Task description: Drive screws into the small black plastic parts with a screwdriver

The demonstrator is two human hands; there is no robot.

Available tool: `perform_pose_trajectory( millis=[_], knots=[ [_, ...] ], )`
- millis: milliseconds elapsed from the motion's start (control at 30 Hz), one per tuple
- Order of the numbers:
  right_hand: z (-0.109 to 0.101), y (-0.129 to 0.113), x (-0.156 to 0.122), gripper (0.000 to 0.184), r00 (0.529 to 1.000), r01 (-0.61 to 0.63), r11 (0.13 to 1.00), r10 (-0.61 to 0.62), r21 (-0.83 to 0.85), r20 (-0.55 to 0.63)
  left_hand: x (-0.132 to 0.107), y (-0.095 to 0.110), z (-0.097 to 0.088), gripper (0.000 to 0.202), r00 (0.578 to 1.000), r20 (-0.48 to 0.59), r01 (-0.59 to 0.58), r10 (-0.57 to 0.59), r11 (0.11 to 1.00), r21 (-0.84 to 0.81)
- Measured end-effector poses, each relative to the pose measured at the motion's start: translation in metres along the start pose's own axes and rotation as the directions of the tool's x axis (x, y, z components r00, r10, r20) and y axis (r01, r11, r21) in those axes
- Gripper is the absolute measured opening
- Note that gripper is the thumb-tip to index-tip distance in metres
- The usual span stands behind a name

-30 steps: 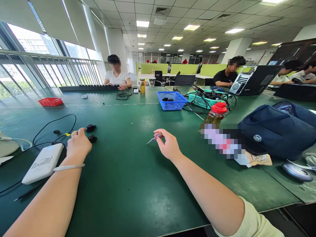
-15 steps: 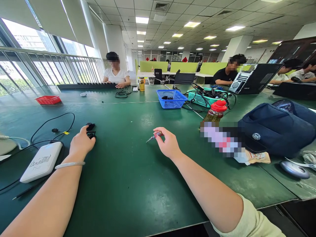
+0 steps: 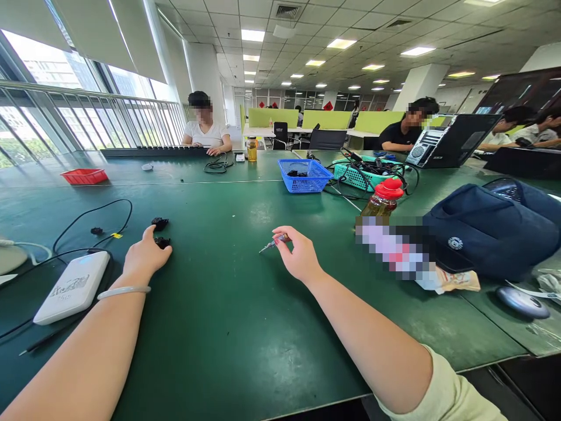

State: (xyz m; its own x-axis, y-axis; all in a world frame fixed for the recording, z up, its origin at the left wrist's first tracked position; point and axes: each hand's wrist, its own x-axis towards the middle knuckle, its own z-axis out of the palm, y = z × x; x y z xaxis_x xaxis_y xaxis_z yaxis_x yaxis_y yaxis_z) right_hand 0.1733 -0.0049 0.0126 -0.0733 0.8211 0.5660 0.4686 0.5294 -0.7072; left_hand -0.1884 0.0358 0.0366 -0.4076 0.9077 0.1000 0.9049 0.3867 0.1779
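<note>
On the left of the green table (image 3: 205, 304), my left hand (image 3: 144, 255) rests with index finger and thumb spread apart. A small black part (image 3: 162, 241) lies between those fingertips, and another black part (image 3: 160, 224) sits just beyond the index finger; their exact kind is too small to tell. Near the middle, my right hand (image 3: 299, 254) pinches a small thin-tipped screwdriver (image 3: 276, 241). Its tip points left and down, close to the tabletop.
A white power bank (image 3: 73, 287) and a black cable (image 3: 127, 219) lie left of my left arm. Ahead stand a blue basket (image 3: 305, 182) and a green basket of cables (image 3: 357, 174). To the right are a red-capped bottle (image 3: 381, 199) and a navy bag (image 3: 491, 228). People sit across the table.
My left hand has shifted slightly right, and its thumb and index finger look wider apart around the black part. The right hand and screwdriver have hardly moved.
</note>
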Motion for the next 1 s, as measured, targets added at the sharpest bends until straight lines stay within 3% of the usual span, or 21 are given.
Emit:
perform_pose_trajectory(
  millis=[267,400,500,633,733,800,1000],
  knots=[
    [0.0,0.0,0.001,0.019,0.999,0.031,0.999,-0.031,-0.007,0.03,0.002,-0.003,0.0,0.069,0.993,-0.109,-0.046,0.037,0.995,-0.087],
    [0.002,-0.001,0.001,0.004,0.978,0.113,0.991,-0.097,-0.077,0.182,-0.01,0.015,-0.004,0.06,0.959,-0.212,-0.215,0.186,0.969,-0.125],
    [0.004,-0.003,0.001,0.006,0.953,0.197,0.977,-0.172,-0.081,0.25,-0.028,0.045,-0.001,0.057,0.876,-0.249,-0.453,0.412,0.88,-0.139],
    [0.0,-0.007,0.001,0.022,0.951,0.277,0.954,-0.256,-0.11,0.175,-0.062,0.088,0.012,0.055,0.732,-0.18,-0.682,0.658,0.713,-0.166],
    [-0.005,-0.015,-0.001,0.033,0.93,0.368,0.92,-0.363,-0.136,0.058,-0.084,0.11,0.023,0.056,0.663,-0.129,-0.745,0.738,0.631,-0.219],
    [-0.006,-0.022,-0.003,0.032,0.891,0.447,0.879,-0.454,-0.164,0.0,-0.095,0.12,0.028,0.056,0.632,-0.114,-0.763,0.766,0.592,-0.259],
    [-0.004,-0.038,-0.009,0.028,0.779,0.607,0.763,-0.627,-0.223,-0.024,-0.107,0.13,0.039,0.048,0.533,-0.109,-0.808,0.839,0.466,-0.361]
  ],
)
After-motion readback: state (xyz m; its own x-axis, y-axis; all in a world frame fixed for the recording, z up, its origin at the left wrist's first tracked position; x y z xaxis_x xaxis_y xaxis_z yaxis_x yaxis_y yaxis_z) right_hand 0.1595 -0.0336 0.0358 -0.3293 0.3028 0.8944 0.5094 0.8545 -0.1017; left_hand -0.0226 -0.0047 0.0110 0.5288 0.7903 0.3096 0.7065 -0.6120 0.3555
